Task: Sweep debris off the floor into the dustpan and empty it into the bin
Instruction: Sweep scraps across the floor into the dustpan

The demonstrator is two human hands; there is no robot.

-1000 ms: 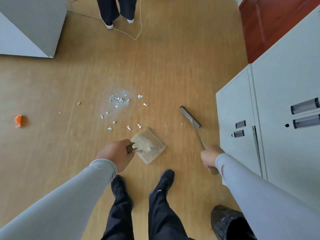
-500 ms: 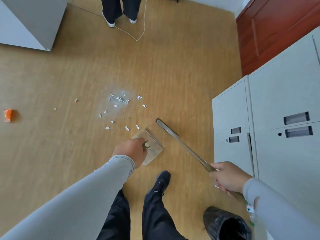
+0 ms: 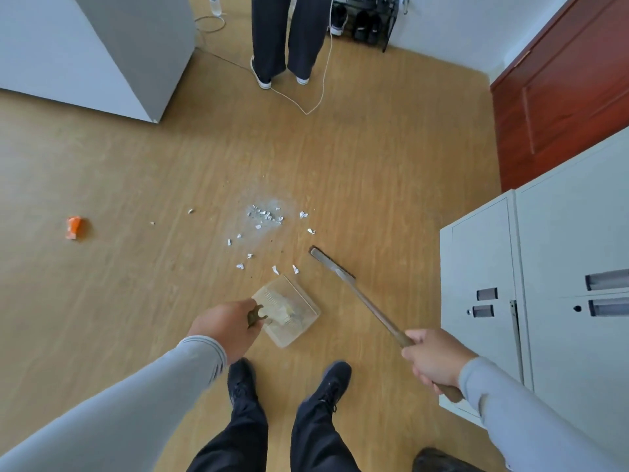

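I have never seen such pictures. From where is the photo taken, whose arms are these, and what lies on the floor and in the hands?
There is no machine here. A person wears one wide camera on the head, and it looks down at their own arms, legs and shoes. The left hand grips the handle of a clear dustpan resting on the wooden floor. The right hand grips the stick of a broom, whose head is down near the floor. Just beyond the dustpan lie small white scraps, not yet swept in. An orange scrap lies far left. Another person's legs stand at the top.
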